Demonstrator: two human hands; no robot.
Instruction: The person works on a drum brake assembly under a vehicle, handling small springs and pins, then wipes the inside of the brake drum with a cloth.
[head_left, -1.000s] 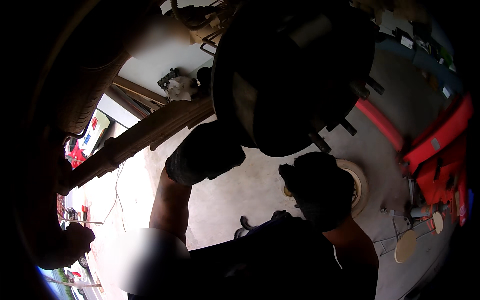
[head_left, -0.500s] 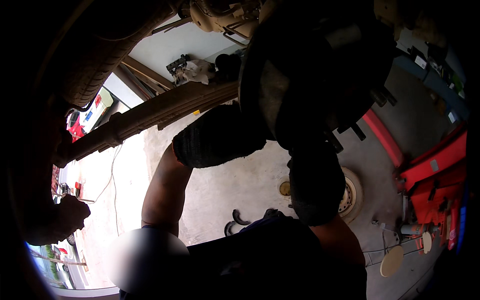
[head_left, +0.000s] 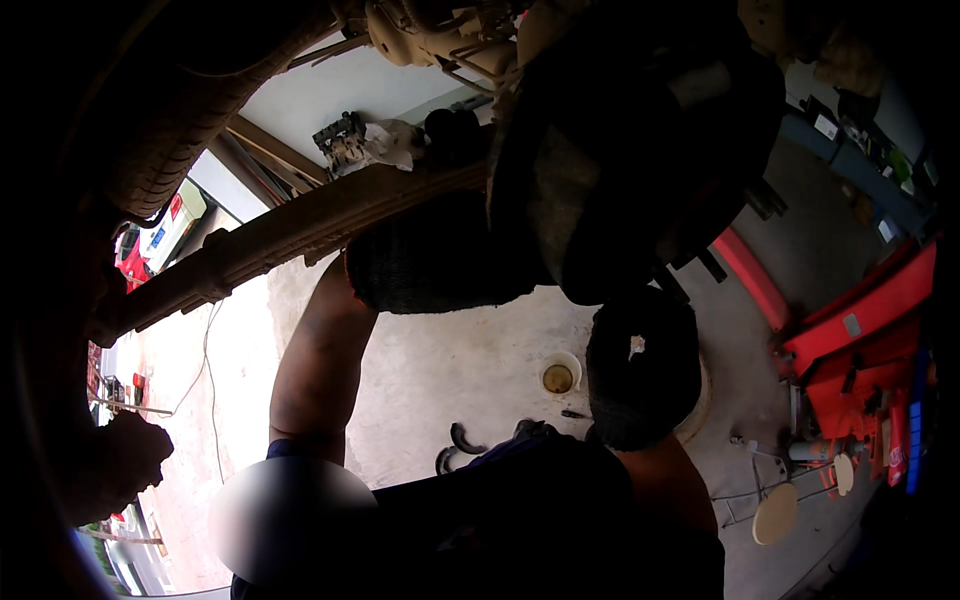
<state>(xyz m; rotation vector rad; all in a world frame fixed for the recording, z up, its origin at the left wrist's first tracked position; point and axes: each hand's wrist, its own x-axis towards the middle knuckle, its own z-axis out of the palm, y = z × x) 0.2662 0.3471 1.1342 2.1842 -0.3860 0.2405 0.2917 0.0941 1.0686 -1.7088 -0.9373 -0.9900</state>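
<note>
A dark wheel hub with a round drum or disc (head_left: 560, 195) hangs in front of me, with studs (head_left: 765, 198) sticking out on its right. Wearing a black knitted glove, my left hand (head_left: 435, 260) reaches to the hub's left side, just below the leaf spring (head_left: 290, 230); its fingers disappear into the dark behind the hub. My right hand (head_left: 645, 365), also in a black glove with a small pale spot on it, is raised at the hub's lower edge beneath the studs. Its fingers are lost in shadow, and whether it touches the hub I cannot tell.
A tyre (head_left: 180, 160) hangs at the upper left. On the floor are a round tub of brownish liquid (head_left: 560, 375), curved brake shoes (head_left: 465, 440) and a wheel partly behind my right hand. A red steel frame (head_left: 850, 325) and a stool (head_left: 775, 515) stand at the right.
My right hand has turned and shifted slightly, showing the pale spot on its glove and uncovering the tub of liquid. The left hand stays by the hub. The view has shifted a little.
</note>
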